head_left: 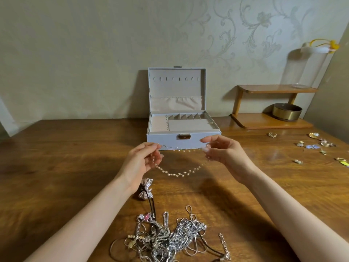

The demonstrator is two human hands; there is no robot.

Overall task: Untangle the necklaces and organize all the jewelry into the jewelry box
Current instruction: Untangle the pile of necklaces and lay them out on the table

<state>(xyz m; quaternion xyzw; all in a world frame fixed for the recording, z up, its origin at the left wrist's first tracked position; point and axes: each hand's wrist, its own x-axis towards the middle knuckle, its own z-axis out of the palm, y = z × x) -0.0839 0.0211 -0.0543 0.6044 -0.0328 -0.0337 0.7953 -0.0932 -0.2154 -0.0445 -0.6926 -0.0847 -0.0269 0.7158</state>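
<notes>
Single head cam, first-person, tilted forward and down over the desk (56, 167).

It's wide-angle, looking from above and behind the left hand (140, 163) and right hand (224, 151). The forearms run in from the bottom corners, so the hands are close and about mid-frame, with the pearl necklace (179, 173) pinched between them. Just beyond the hands, the open jewelry box (183, 137) faces the lens, with the wall (94, 53) behind it. The tangled pile of chains (170, 237) is nearer than the hands, at the bottom edge. The wooden shelf (272, 120) is off past the right hand.
</notes>
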